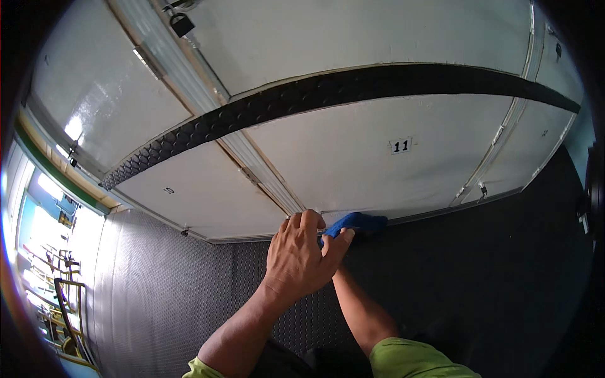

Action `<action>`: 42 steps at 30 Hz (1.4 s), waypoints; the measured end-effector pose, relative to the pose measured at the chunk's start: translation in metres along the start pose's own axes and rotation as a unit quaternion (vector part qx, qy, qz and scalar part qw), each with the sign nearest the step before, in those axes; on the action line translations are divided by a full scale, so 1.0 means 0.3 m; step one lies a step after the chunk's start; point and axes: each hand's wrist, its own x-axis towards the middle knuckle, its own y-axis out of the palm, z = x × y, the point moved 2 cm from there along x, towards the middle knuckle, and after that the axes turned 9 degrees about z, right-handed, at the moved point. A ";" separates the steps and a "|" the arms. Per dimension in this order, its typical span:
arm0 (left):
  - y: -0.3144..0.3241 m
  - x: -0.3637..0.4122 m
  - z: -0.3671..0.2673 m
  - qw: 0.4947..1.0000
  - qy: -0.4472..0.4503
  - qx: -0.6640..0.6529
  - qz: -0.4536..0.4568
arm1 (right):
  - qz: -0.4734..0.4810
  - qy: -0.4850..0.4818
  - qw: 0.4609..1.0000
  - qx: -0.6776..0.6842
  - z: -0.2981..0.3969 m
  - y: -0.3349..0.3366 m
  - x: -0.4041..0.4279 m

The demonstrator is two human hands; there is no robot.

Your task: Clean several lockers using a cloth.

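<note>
My left hand (296,257) is at the bottom corner of the white locker door (350,156), fingers bent forward and thumb spread to the right. Its fingertips are partly turned from view, and I see nothing gripped in it. Just past the thumb, a crumpled blue cloth (354,223) lies along the door's lower edge. My right forearm (361,307) comes up from below and passes behind the left hand. The right hand is mostly hidden there, close to the cloth, so its grip on the cloth cannot be made out.
Black textured strip (331,92) runs between upper and lower locker doors. A padlock (181,23) hangs on an upper door; a smaller lock (482,190) is at lower right. Dark studded matting (189,293) covers the floor. Yellow-and-black metal frames (71,312) stand at left.
</note>
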 end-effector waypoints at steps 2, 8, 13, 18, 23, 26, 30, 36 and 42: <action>-0.019 -0.007 -0.002 1.000 0.017 0.011 0.009 | -0.060 0.078 0.995 0.035 -0.040 0.125 -0.053; -0.071 -0.050 0.050 0.997 -0.048 -0.037 -0.037 | -0.042 0.230 0.950 0.205 0.080 0.180 -0.063; -0.040 -0.022 0.043 0.994 -0.029 -0.084 -0.060 | -0.126 0.344 0.916 0.167 -0.015 0.142 -0.009; -0.014 -0.003 0.017 0.993 -0.038 -0.099 -0.055 | -0.171 0.479 0.808 0.297 -0.094 0.183 -0.003; -0.063 -0.061 0.040 0.993 -0.100 -0.052 -0.043 | -0.102 0.616 0.635 0.455 0.079 0.131 0.003; -0.042 -0.032 -0.019 0.993 -0.069 -0.089 -0.043 | -0.025 0.496 0.564 0.660 -0.051 0.220 -0.011; -0.120 -0.087 -0.030 0.971 -0.001 -0.148 -0.190 | -0.042 0.482 0.536 0.692 0.344 0.304 0.070; -0.141 -0.125 -0.027 0.930 0.147 -0.153 -0.300 | -0.028 0.441 0.775 0.452 0.644 0.021 0.167; -0.105 -0.106 -0.006 0.921 0.170 -0.178 -0.301 | -0.106 0.320 0.880 0.335 0.533 -0.036 0.209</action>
